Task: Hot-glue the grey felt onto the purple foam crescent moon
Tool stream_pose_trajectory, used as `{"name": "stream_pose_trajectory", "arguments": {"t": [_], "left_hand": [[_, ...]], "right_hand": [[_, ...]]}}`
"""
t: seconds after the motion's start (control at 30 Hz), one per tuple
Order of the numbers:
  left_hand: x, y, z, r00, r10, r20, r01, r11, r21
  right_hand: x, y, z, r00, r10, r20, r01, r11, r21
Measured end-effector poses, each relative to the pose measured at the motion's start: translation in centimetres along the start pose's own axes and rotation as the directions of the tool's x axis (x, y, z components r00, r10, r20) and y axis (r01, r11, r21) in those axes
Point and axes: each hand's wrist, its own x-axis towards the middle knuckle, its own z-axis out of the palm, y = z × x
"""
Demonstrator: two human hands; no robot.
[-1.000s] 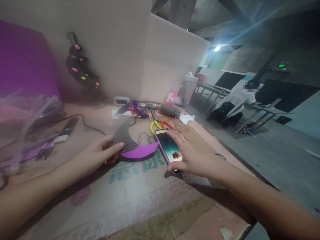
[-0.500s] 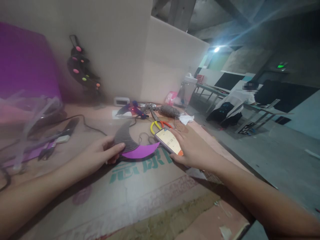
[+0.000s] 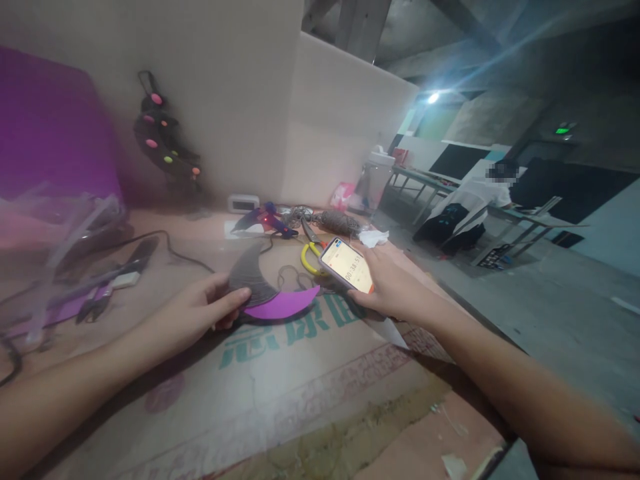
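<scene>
My left hand (image 3: pixel 223 303) pinches a crescent shape (image 3: pixel 287 304) between thumb and fingers. One part of the crescent is wound with dark grey cord (image 3: pixel 253 273); the rest shows bare purple. To its right, my right hand (image 3: pixel 383 277) is closed round a smartphone (image 3: pixel 347 265), whose lit screen shows running-time digits. Just beyond the phone lie scissors (image 3: pixel 313 257) with yellow and orange handles, partly hidden by it. A loose dark cord (image 3: pixel 295 270) curls on the table near the crescent's tip.
At the back are a skein of grey cord (image 3: pixel 337 223), a hot glue gun (image 3: pixel 267 220), a small white device (image 3: pixel 243 203) and a lidded bottle (image 3: pixel 374 180). A decorated dark crescent (image 3: pixel 167 133) hangs on the wall. Across the room a person (image 3: pixel 475 200) sits at a table.
My right hand has moved the phone slightly away from me and to the right, tilting its screen into clearer view. My left hand and the crescent stay in place.
</scene>
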Motion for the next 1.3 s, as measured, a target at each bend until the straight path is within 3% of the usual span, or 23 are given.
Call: {"name": "stream_pose_trajectory", "arguments": {"t": [0.2, 0.4, 0.7, 0.77, 0.87, 0.97, 1.07, 1.17, 1.3], "left_hand": [[0.2, 0.0, 0.1, 1.0, 0.022, 0.01, -0.022, 0.999, -0.031], [0.2, 0.0, 0.1, 0.999, 0.025, 0.029, -0.024, 0.998, -0.056], [0.1, 0.1, 0.2, 0.999, 0.041, 0.034, -0.039, 0.997, -0.071], [0.2, 0.1, 0.3, 0.999, 0.043, 0.033, -0.04, 0.995, -0.086], [0.0, 0.3, 0.4, 0.999, 0.045, 0.02, -0.042, 0.991, -0.124], [-0.3, 0.5, 0.4, 0.997, 0.027, -0.071, -0.038, 0.986, -0.16], [-0.6, 0.9, 0.2, 0.976, -0.013, -0.218, -0.028, 0.982, -0.185], [-0.7, 1.6, 0.1, 0.955, -0.037, -0.295, -0.034, 0.972, -0.234], [-0.7, 2.4, 0.1, 0.94, -0.023, -0.34, -0.101, 0.934, -0.343]], "right_hand": [[0.9, 5.5, 1.3, 0.975, 0.219, -0.036, -0.222, 0.964, -0.147], [1.7, 11.0, 2.4, 0.869, 0.489, 0.079, -0.477, 0.869, -0.132], [1.4, 11.8, 2.3, 0.854, 0.502, 0.135, -0.484, 0.863, -0.145], [1.4, 11.2, 2.2, 0.883, 0.461, 0.09, -0.446, 0.883, -0.15], [1.7, 9.0, 2.2, 0.952, 0.276, -0.132, -0.289, 0.952, -0.097], [2.2, 4.8, 2.3, 0.938, 0.079, -0.339, -0.066, 0.997, 0.049], [2.8, -0.5, 2.7, 0.957, -0.047, -0.285, 0.116, 0.966, 0.23], [3.9, -5.2, 3.7, 0.96, -0.204, -0.19, 0.259, 0.904, 0.34], [6.2, -8.2, 6.2, 0.929, -0.22, -0.299, 0.344, 0.811, 0.472]]}}
